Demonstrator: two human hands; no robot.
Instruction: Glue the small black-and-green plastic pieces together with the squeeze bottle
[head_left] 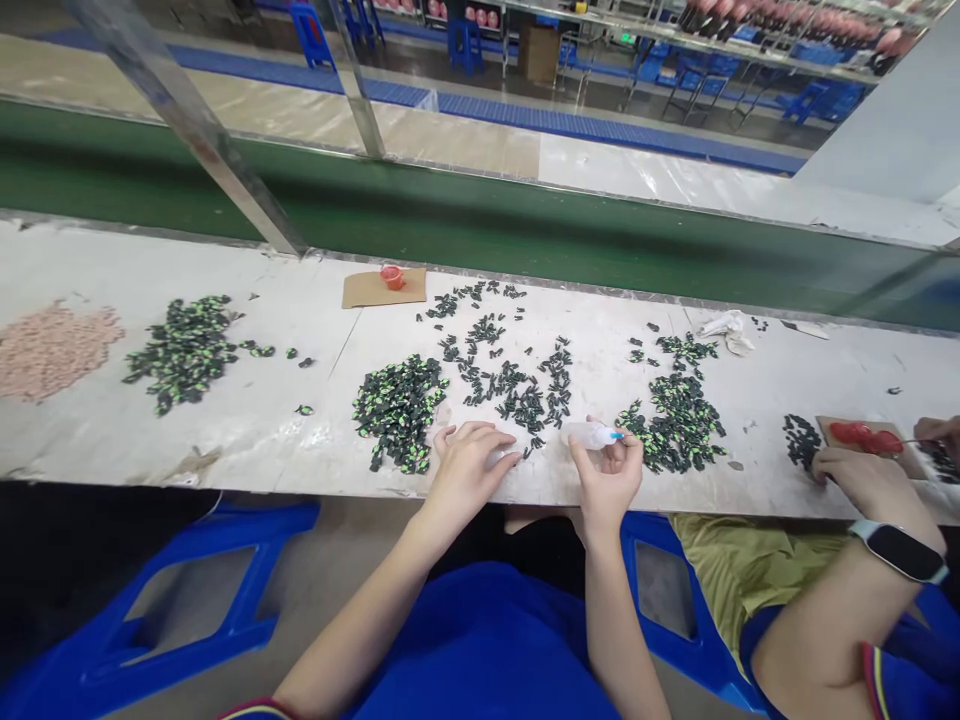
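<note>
My right hand (609, 470) grips a small clear squeeze bottle (589, 434) with a blue tip, held sideways just above the white bench. My left hand (469, 462) rests on the bench with its fingers curled over something small that I cannot make out. Between and beyond my hands lie scattered dark green pieces (517, 385). A dense heap of the same pieces (400, 408) sits just left of my left hand. Another heap (679, 422) lies right of the bottle.
A further green heap (184, 350) and a pink heap (49, 350) lie far left. A cardboard square with a red cup (391, 277) sits at the back. A co-worker's hand (862, 478) with a smartwatch works at the right. A green conveyor (480, 215) runs behind.
</note>
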